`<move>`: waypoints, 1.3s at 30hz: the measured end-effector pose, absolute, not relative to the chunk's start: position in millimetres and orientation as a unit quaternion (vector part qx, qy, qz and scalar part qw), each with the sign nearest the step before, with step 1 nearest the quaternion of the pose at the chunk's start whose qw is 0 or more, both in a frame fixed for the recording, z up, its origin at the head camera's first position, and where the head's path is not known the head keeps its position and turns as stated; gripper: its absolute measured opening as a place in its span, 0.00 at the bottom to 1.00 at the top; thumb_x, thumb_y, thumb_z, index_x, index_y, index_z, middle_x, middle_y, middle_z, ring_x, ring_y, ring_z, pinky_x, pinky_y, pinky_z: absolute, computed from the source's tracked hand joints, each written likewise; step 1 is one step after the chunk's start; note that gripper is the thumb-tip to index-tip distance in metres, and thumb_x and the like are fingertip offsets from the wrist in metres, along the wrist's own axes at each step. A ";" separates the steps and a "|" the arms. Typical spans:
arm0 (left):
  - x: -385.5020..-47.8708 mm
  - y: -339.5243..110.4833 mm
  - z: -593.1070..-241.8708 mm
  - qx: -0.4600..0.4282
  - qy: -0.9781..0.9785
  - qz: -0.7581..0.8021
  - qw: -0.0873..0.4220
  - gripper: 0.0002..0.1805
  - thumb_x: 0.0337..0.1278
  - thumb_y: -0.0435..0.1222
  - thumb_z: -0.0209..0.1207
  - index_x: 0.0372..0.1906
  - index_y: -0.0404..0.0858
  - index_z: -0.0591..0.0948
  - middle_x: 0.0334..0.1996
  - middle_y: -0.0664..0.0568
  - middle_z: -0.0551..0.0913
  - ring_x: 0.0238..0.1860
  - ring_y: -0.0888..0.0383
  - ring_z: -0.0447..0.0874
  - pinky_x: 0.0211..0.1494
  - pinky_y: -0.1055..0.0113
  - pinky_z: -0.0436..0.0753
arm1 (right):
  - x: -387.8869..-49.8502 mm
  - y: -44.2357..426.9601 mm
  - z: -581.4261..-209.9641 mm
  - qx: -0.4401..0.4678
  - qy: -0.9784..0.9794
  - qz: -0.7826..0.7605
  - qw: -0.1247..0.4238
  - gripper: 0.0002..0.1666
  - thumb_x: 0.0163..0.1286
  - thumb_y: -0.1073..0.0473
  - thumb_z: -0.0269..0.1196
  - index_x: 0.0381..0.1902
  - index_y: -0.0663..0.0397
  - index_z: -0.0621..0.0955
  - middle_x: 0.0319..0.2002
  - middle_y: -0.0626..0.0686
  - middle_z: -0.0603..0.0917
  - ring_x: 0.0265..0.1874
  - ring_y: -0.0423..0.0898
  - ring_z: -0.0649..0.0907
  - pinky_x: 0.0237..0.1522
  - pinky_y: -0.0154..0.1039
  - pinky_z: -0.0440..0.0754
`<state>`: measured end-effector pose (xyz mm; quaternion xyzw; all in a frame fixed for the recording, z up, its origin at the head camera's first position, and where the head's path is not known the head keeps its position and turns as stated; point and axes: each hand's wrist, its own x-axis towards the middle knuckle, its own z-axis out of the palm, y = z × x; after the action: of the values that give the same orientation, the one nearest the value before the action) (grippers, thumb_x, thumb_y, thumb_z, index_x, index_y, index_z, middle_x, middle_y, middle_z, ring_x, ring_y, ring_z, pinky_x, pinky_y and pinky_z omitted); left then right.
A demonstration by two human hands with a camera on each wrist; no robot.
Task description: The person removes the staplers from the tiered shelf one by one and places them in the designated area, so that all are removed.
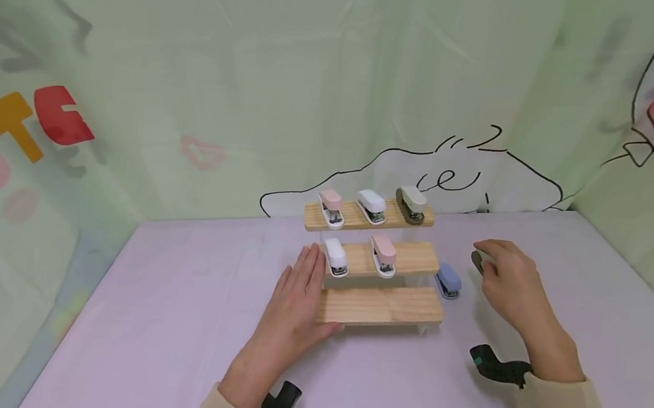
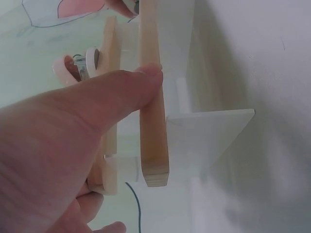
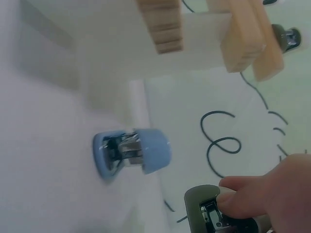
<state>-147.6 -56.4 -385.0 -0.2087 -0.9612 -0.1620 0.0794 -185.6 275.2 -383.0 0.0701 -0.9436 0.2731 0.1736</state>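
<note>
A three-tier wooden display stand (image 1: 382,304) with clear supports stands on the table. My left hand (image 1: 295,300) lies along its left end with straight fingers, and the thumb (image 2: 116,90) presses the front edge of the bottom board. My right hand (image 1: 510,283), in the air to the right of the stand, holds a dark green-grey mini stapler (image 3: 197,206), partly hidden by the fingers. A blue mini stapler (image 1: 448,280) sits on the table between that hand and the stand. A white stapler (image 1: 336,257) and a pink stapler (image 1: 383,255) stand on the middle board.
The top board holds a pink-and-white stapler (image 1: 331,206), a white stapler (image 1: 371,206) and a grey-green stapler (image 1: 411,204). Behind the pale table (image 1: 183,322) hangs a printed curtain (image 1: 243,89). Each wrist wears a black camera mount (image 1: 498,367).
</note>
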 end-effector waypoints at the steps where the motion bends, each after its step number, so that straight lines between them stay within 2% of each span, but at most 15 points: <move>1: -147.9 -56.3 -385.2 -0.209 -0.961 -0.162 0.081 0.64 0.42 0.50 0.76 0.78 0.31 0.50 0.79 0.41 0.50 0.81 0.47 0.46 0.78 0.47 0.57 | -186.6 276.6 -385.0 0.069 -0.945 0.273 0.169 0.21 0.63 0.78 0.49 0.54 0.77 0.77 0.55 0.78 0.75 0.48 0.71 0.78 0.39 0.59 0.77; 4: -148.3 -55.8 -385.4 -0.209 -0.960 -0.165 0.081 0.64 0.43 0.50 0.76 0.78 0.31 0.50 0.79 0.41 0.50 0.81 0.47 0.46 0.78 0.47 0.57 | -189.4 281.3 -391.8 0.066 -0.947 0.269 0.159 0.21 0.63 0.77 0.49 0.54 0.78 0.77 0.54 0.79 0.75 0.47 0.71 0.78 0.40 0.60 0.77; 9: -148.0 -55.2 -384.9 -0.206 -0.962 -0.166 0.073 0.64 0.43 0.50 0.76 0.78 0.31 0.49 0.80 0.42 0.49 0.81 0.48 0.45 0.79 0.47 0.56 | -191.7 289.3 -402.9 0.060 -0.951 0.265 0.147 0.21 0.63 0.77 0.50 0.53 0.79 0.76 0.54 0.80 0.74 0.52 0.77 0.75 0.48 0.68 0.74; 13: -148.1 -54.6 -384.4 -0.207 -0.962 -0.161 0.070 0.64 0.44 0.51 0.75 0.78 0.31 0.49 0.80 0.42 0.48 0.81 0.48 0.44 0.79 0.48 0.56 | -193.2 294.3 -409.4 0.050 -0.953 0.264 0.140 0.21 0.63 0.77 0.50 0.54 0.79 0.75 0.54 0.80 0.74 0.54 0.77 0.74 0.50 0.69 0.73; 24: -148.0 -55.2 -384.3 -0.206 -0.964 -0.152 0.077 0.63 0.44 0.52 0.75 0.78 0.31 0.50 0.80 0.42 0.50 0.81 0.47 0.45 0.78 0.48 0.58 | -199.1 300.9 -418.5 0.028 -0.968 0.247 0.030 0.28 0.64 0.76 0.49 0.63 0.78 0.68 0.61 0.82 0.67 0.61 0.79 0.67 0.60 0.72 0.67; 30: -147.7 -56.0 -385.9 -0.206 -0.963 -0.153 0.080 0.63 0.44 0.52 0.75 0.78 0.30 0.50 0.79 0.41 0.50 0.81 0.47 0.46 0.78 0.47 0.59 | -199.9 300.8 -415.7 0.015 -0.969 0.246 -0.021 0.30 0.68 0.71 0.52 0.68 0.77 0.63 0.65 0.82 0.62 0.64 0.79 0.63 0.62 0.73 0.64; 34: -147.6 -56.5 -386.5 -0.208 -0.962 -0.152 0.086 0.64 0.43 0.51 0.75 0.78 0.30 0.51 0.79 0.41 0.51 0.80 0.47 0.46 0.77 0.47 0.59 | -198.4 299.7 -412.7 0.020 -0.970 0.241 -0.017 0.31 0.70 0.66 0.53 0.68 0.76 0.63 0.66 0.82 0.61 0.64 0.79 0.62 0.62 0.73 0.63; 39: -147.2 -56.4 -385.8 -0.209 -0.963 -0.148 0.084 0.63 0.44 0.52 0.75 0.78 0.30 0.50 0.79 0.41 0.50 0.81 0.48 0.46 0.78 0.47 0.58 | -195.1 295.8 -401.1 0.026 -0.967 0.251 0.038 0.30 0.71 0.64 0.52 0.68 0.75 0.64 0.65 0.82 0.61 0.63 0.80 0.63 0.60 0.75 0.63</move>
<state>-147.2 -56.4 -385.8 -0.2087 -0.9631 -0.1475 0.0840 -195.1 295.8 -401.1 0.0256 -0.9669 0.2510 0.0381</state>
